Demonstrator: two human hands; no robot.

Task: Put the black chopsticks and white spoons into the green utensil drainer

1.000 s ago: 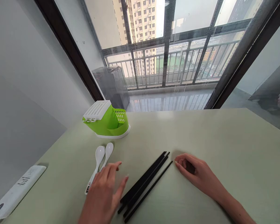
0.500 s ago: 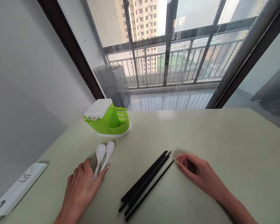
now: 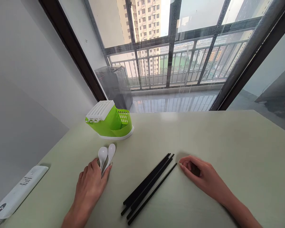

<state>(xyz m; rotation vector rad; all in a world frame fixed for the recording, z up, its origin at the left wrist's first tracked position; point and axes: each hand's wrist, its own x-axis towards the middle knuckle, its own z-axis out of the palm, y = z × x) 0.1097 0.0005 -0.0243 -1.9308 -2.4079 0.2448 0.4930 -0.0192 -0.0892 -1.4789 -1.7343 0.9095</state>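
My left hand [image 3: 90, 185] closes around the handles of the white soup spoons [image 3: 102, 155], thumb on the right side and fingers on the left. Their bowls point away from me, and the lower handles are hidden by the hand. My right hand [image 3: 198, 174] rests on the table with curled fingers, thumb and fingertips together and nothing visible in them. Just left of its fingertips is the far end of a black chopstick [image 3: 153, 193], which lies slightly apart from a bundle of several black chopsticks [image 3: 146, 183].
A green and white plastic utensil holder [image 3: 114, 123] stands at the back left of the pale table [image 3: 204, 136]. Along the left edge lies a white power strip [image 3: 20, 190]. Beyond the table is a glazed door [image 3: 171, 63] onto a balcony.
My left hand has shifted right and a little up, closing in on the spoon handles. The right-hand spoon has moved slightly left. My right hand and the chopsticks have stayed still.
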